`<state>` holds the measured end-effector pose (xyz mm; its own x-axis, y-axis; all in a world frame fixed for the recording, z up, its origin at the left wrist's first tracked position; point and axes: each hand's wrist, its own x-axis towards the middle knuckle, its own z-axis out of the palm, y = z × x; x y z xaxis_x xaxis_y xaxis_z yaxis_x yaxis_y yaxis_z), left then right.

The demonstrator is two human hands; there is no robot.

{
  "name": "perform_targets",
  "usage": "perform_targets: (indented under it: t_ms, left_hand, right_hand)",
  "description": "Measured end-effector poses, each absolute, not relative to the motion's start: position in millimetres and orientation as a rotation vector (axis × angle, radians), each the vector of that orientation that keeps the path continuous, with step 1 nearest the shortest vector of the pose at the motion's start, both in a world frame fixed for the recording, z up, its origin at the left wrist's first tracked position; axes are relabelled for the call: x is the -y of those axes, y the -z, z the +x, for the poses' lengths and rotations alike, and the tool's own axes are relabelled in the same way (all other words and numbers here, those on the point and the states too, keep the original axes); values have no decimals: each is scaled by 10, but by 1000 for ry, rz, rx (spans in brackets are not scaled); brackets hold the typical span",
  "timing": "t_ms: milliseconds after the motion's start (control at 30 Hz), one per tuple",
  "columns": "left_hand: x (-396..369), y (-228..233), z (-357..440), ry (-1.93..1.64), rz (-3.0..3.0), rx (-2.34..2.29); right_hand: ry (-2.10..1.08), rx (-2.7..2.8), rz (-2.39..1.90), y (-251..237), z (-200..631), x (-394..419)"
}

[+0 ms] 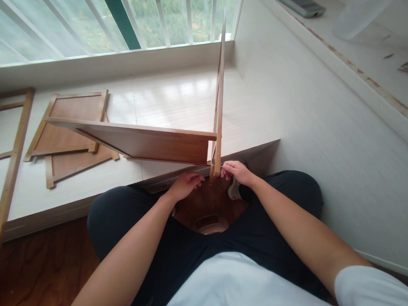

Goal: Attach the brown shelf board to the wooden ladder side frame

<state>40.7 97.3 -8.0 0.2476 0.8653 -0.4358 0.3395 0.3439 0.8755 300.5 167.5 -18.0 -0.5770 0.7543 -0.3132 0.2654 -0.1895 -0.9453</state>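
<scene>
Both hands, the left hand (186,182) and the right hand (236,171), pinch the foot of the upright wooden frame (220,93) bearing a shelf panel (139,140).

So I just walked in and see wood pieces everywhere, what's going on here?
A person sits cross-legged on the floor, both hands at the foot of an upright wooden frame. The left hand and right hand touch its lower end, where a wooden shelf panel meets it. Two more panels and another frame lie flat on the white platform by the window.
</scene>
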Motion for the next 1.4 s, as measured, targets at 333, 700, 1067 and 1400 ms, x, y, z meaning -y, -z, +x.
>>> perform_targets:
  t_ms: [333, 700, 1067, 1400]
  left_hand:
    - [-1055, 157, 779, -706, 955, -1186]
    - [-1095, 170, 885, -828, 594, -1111]
    - [-1026, 114, 913, -930, 467, -1110]
    - [-1040, 132, 890, -947, 494, -1162]
  right_hand:
    - [-1509, 1563, -1279, 311, 2820, -1400]
    - [-1205, 1392, -1290, 198, 2795, -1310]
    - [-1444, 1214, -923, -1527, 2744, -1194]
    - [-1459, 1263, -1092, -1594, 2705, -1323]
